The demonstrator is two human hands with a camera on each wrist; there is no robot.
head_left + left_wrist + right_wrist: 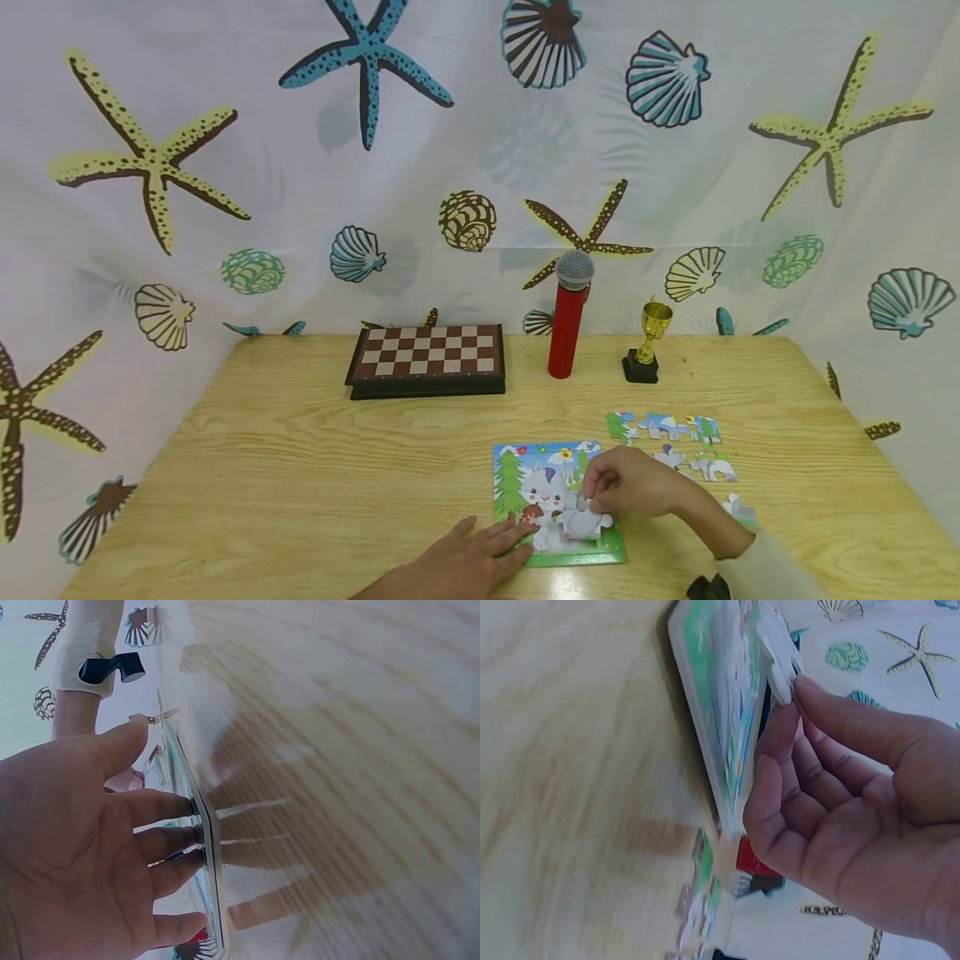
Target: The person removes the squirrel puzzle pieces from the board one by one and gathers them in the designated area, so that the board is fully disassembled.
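A puzzle board (507, 483) with a cartoon squirrel picture lies near the front of the wooden table. Between thumb and forefinger my right hand (633, 483) pinches a grey-and-white puzzle piece (583, 523), held tilted over the board's lower right area. In the right wrist view that piece (778, 652) shows edge-on at the fingertips, above the board (697, 682). My left hand (468, 560) rests with spread, straight fingers on the board's lower left edge. The left wrist view shows its palm (67, 847) and fingertips along the board's edge (214, 855).
Several loose puzzle pieces (667, 427) lie right of the board, with another piece (738, 508) nearer the right forearm. Along the back stand a checkered board-game box (427, 358), a red microphone (566, 325) and a small gold trophy (647, 337). A patterned curtain (420, 192) hangs behind.
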